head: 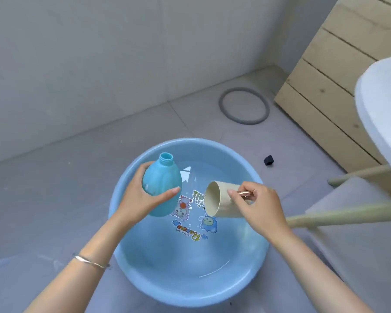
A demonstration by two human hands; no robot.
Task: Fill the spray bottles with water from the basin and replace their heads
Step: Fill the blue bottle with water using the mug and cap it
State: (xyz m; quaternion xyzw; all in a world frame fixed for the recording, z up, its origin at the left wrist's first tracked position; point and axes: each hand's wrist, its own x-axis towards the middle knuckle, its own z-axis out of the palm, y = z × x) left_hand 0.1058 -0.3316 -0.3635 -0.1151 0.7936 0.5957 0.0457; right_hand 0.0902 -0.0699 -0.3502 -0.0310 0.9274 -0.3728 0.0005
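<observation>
A round blue basin (pixel 127 222) of water sits on the floor, with cartoon pictures on its bottom. My left hand (pixel 137 195) grips a light-blue spray bottle (pixel 161 179) over the basin; the bottle has no head and its open neck points away from me. My right hand (pixel 257 204) holds a beige cup (pixel 221 199) by its shiny handle, above the water to the right of the bottle. The cup is tipped on its side with its mouth facing the bottle. No spray head is in view.
A grey ring (pixel 244 106) lies on the tiled floor beyond the basin, and a small black object (pixel 269 160) sits to the right. A wooden slatted panel (pixel 339 86), a white round seat (pixel 384 109) and wooden legs (pixel 339 216) stand at the right. A grey wall runs behind.
</observation>
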